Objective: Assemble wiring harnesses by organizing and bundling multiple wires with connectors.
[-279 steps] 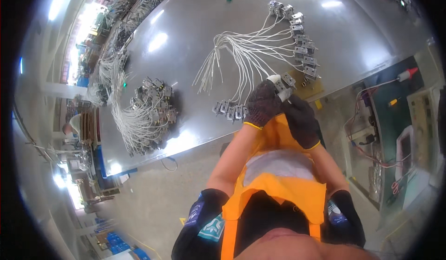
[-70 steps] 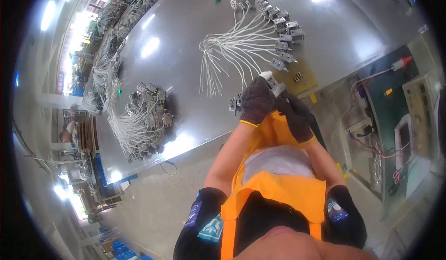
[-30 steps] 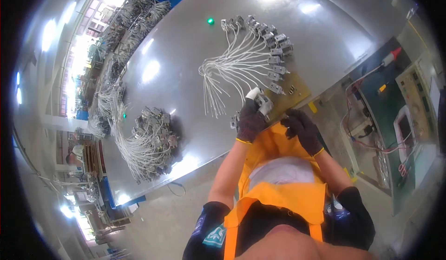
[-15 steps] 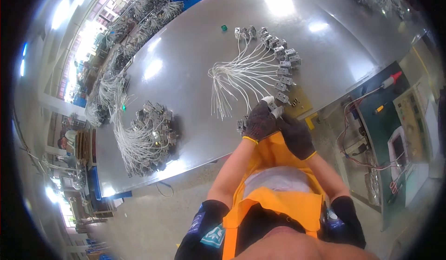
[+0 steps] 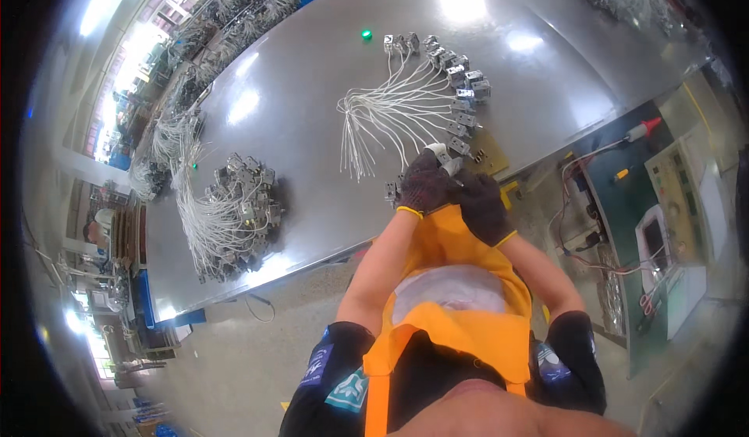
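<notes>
Both hands wear dark knitted gloves with yellow cuffs and meet at the table's near edge. My left hand (image 5: 425, 181), with white covering on a fingertip, is closed around a small grey metal wired part (image 5: 450, 165). My right hand (image 5: 481, 207) is closed against that part from the right, its fingertips partly hidden. Beyond them a bundle of white wires (image 5: 374, 113) fans out on the metal table, each wire ending in a small metal housing (image 5: 462, 105). Another such housing (image 5: 392, 193) lies just left of my left hand.
A brass-coloured plate (image 5: 491, 154) sits at the table edge by my right hand. Leftward lies a heap of wired metal parts (image 5: 242, 195). A small green object (image 5: 367, 35) rests farther off. At right, a green bench (image 5: 624, 203) holds red-handled scissors (image 5: 647, 303) and cables.
The whole view has shifted slightly, with the table and parts sitting a little higher and more to the left. Both hands stay together on the metal part.
</notes>
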The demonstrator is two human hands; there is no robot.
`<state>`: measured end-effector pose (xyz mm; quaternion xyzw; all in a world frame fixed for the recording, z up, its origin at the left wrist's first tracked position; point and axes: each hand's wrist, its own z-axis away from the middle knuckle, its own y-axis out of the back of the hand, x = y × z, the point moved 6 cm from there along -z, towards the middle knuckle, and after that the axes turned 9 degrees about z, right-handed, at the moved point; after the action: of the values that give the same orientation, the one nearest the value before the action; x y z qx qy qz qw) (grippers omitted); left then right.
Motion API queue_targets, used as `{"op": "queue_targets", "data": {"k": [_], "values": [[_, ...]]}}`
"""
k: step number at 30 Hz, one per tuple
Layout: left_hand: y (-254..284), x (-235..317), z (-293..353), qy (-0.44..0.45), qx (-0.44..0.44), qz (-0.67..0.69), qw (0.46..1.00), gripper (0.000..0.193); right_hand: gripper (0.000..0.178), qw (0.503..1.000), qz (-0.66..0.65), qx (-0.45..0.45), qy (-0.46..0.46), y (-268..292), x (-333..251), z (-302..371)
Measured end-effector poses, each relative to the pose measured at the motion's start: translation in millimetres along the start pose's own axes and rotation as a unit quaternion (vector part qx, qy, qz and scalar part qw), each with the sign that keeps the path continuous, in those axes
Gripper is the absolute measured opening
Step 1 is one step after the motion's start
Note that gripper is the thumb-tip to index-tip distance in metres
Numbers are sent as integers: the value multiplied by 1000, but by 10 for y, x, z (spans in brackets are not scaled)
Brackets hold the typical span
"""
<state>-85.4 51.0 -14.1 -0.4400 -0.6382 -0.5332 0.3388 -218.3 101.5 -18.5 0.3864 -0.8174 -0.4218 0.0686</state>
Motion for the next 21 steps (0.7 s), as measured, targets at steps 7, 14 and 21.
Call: {"op": "queue_targets", "data": {"k": [7,14,21], "values": [[-67,428,172,-302,-60,-285,908,45,16,409,-749,-44,-520,-673,28,438],[37,142,305,-101,10,14,995,35,27,400,-762,-42,-508,-519,-21,475],[254,-336,387,104,142,228,958,48,33,616,-695,53,-367,-451,415,-101]]}}
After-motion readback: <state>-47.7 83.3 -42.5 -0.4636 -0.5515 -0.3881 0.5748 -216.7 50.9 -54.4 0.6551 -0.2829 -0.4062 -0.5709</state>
